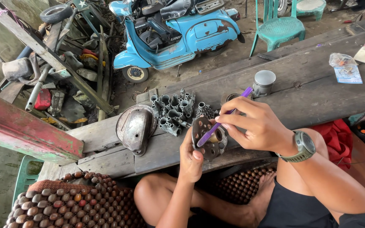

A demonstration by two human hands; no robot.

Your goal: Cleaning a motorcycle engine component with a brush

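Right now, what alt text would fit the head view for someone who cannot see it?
The left hand holds a round metal plate while the right hand works a purple toothbrush against it, over a wooden bench. Grey metal parts and a domed cover lie there; a blue scooter stands behind.

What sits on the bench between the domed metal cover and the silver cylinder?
In the head view, a cluster of grey carburetor bodies lies between the domed metal cover and the silver cylinder.

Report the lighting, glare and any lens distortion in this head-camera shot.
Head view: soft, even daylight with faint shadows; mild glare on the blue scooter and domed metal cover; wide-angle bending at the edges; left hand, right hand and purple toothbrush sharp.
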